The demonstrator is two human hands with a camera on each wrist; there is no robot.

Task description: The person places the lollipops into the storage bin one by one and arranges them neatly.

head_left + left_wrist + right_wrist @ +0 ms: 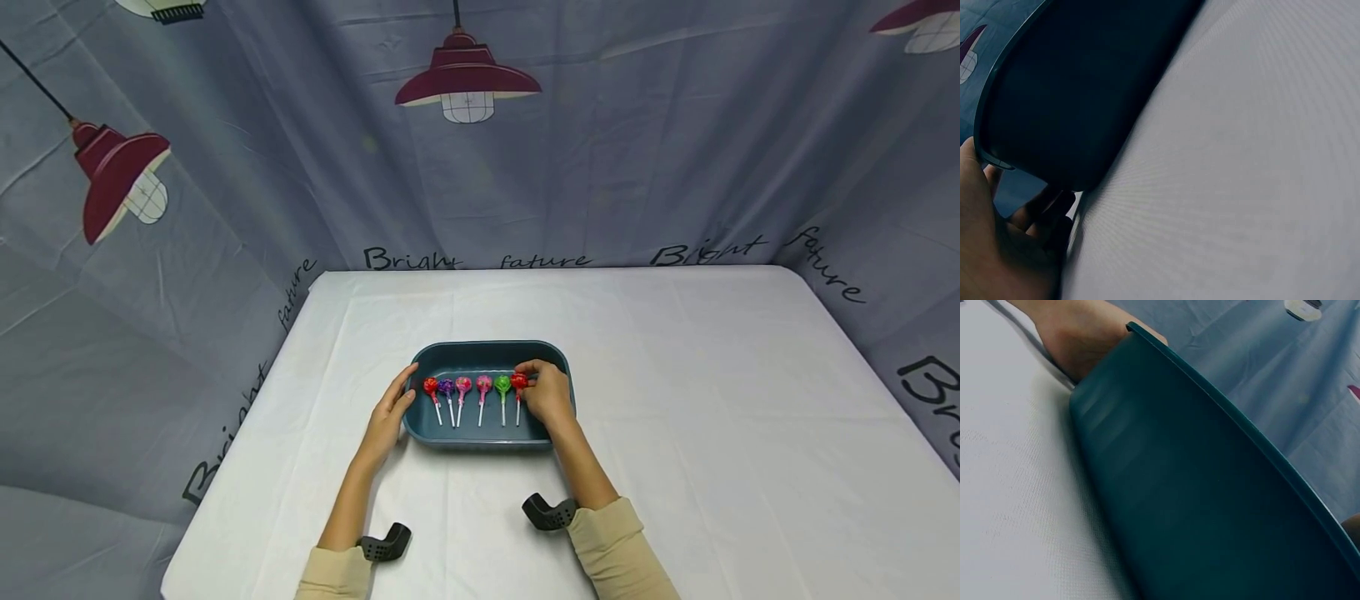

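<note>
A dark teal tray stands on the white-covered table, with several wrapped lollipops laid in a row inside. My left hand holds the tray's left end, its thumb at the rim; in the left wrist view, the other fingers of the left hand are beside and below the rim. Reaching over the right end, my right hand pinches the head of the rightmost red lollipop. Beside that one lies a green lollipop, then two pink ones, a purple lollipop and another red lollipop.
White cloth covers the table around the tray. A grey curtain printed with lamps and lettering hangs behind and at both sides. Black wrist mounts sit on both forearms, near the beige sleeves.
</note>
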